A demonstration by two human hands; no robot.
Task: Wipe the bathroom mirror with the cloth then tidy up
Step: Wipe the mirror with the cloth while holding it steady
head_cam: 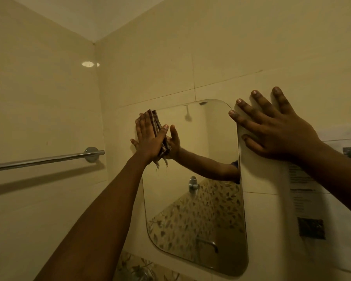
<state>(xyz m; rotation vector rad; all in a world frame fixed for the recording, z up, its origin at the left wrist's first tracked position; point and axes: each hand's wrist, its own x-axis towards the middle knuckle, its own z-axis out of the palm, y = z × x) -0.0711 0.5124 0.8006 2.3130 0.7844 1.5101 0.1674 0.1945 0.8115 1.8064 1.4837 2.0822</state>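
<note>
Wiping underway: left hand (148,138), fingers (143,122) flat, presses cloth (155,121) at 11 o'clock of mirror (211,159); right hand (272,134) splayed, empty; tidying pending.

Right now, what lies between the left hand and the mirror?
The checked cloth: the left hand presses it flat against the top left corner of the mirror, seen in the head view.
</note>
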